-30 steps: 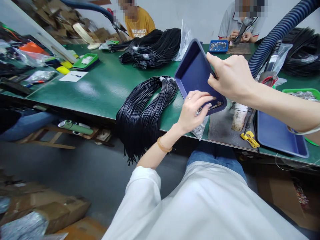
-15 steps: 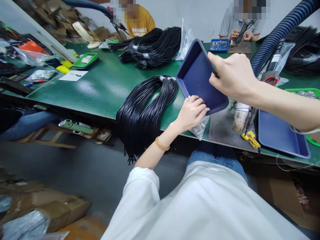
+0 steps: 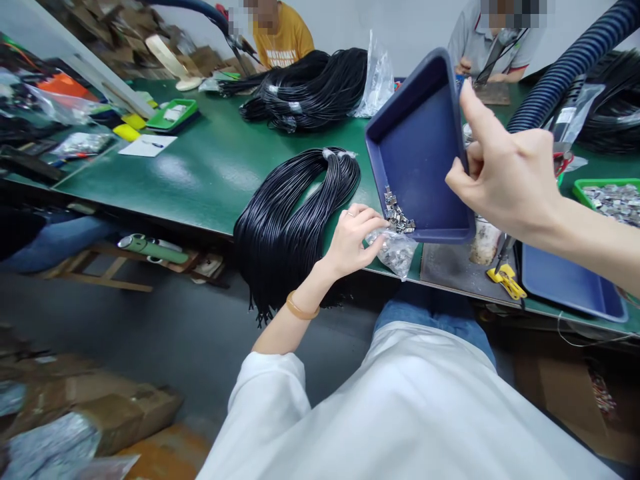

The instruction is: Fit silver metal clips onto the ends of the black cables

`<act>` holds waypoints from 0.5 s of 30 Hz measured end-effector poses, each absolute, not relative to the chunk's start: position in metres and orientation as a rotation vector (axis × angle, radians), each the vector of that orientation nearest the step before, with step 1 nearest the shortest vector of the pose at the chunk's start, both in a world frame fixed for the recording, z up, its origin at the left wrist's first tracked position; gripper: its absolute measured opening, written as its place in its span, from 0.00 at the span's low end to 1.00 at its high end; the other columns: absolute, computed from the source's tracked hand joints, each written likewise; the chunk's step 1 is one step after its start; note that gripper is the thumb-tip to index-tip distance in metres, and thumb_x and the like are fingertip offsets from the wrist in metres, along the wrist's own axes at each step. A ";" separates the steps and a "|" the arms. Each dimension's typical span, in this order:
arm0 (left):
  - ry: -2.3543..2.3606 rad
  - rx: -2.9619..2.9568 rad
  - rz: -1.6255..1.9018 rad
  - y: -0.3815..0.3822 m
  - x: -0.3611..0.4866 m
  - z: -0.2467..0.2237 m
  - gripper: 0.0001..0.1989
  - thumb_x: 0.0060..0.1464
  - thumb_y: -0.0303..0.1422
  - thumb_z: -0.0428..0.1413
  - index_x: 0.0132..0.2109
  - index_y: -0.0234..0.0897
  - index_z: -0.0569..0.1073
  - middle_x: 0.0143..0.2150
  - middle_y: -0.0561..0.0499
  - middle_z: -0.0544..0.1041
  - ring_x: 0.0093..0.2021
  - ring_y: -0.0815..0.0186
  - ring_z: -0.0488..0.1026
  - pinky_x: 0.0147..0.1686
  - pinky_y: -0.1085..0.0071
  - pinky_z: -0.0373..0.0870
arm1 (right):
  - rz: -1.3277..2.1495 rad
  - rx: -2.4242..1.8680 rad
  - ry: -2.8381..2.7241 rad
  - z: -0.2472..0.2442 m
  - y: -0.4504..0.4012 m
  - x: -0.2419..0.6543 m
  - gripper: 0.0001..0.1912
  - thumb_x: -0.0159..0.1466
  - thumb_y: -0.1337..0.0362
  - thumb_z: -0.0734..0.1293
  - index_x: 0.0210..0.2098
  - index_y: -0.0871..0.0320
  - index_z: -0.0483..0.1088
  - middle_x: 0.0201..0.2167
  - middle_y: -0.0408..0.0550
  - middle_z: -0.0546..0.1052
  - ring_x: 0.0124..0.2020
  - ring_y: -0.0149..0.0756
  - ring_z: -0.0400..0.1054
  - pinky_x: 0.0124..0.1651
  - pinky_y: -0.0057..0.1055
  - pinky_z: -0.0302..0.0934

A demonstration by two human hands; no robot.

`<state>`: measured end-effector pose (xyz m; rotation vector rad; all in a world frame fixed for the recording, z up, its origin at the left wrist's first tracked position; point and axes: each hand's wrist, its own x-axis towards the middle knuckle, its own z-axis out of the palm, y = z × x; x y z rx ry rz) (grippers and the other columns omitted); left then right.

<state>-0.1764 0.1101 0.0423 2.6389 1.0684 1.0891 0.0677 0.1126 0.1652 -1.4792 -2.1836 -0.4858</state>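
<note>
My right hand (image 3: 505,160) grips the right rim of a dark blue tray (image 3: 417,153), which is tilted steeply. Small metal parts (image 3: 397,215) lie in the tray's lower left corner. Just below that corner, a clear plastic bag (image 3: 397,253) with metal parts inside rests at the table's front edge. My left hand (image 3: 354,239) is closed on the upper left edge of this bag, its fingertips beside the tray corner. Left of it, a tied bundle of black cables (image 3: 295,220) hangs partly over the table edge.
Another blue tray (image 3: 570,280) and a green tray of metal parts (image 3: 613,200) are at the right. Yellow clips (image 3: 507,281) lie near the front edge. A ribbed hose (image 3: 560,67) slants overhead. More cables (image 3: 310,90) lie behind. Two people sit opposite.
The tilted tray has moved up and right with my right hand. My left hand has shifted left, off the tray's corner, and metal parts now show in that corner above the bag.
</note>
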 end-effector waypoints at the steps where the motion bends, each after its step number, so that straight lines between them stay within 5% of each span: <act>1: 1.074 2.658 1.057 0.110 -0.178 0.043 0.06 0.60 0.30 0.56 0.42 0.36 0.76 0.41 0.47 0.79 0.47 0.57 0.69 0.48 0.60 0.64 | -0.490 -1.464 -2.167 0.164 0.108 0.069 0.39 0.65 0.67 0.61 0.73 0.58 0.46 0.25 0.42 0.76 0.27 0.33 0.70 0.39 0.32 0.66; 10: 0.935 2.470 0.922 0.113 -0.181 0.050 0.06 0.64 0.26 0.50 0.38 0.36 0.70 0.35 0.51 0.68 0.33 0.67 0.64 0.33 0.70 0.63 | -0.611 -1.379 -2.097 0.146 0.084 0.077 0.37 0.65 0.67 0.58 0.73 0.55 0.48 0.19 0.37 0.69 0.19 0.30 0.62 0.31 0.30 0.60; 15: 0.903 2.340 1.010 0.117 -0.182 0.047 0.04 0.62 0.26 0.53 0.36 0.36 0.69 0.34 0.52 0.64 0.32 0.68 0.64 0.33 0.71 0.64 | -0.705 -1.323 -2.095 0.150 0.077 0.075 0.36 0.67 0.66 0.57 0.73 0.52 0.47 0.19 0.36 0.68 0.19 0.30 0.61 0.29 0.30 0.56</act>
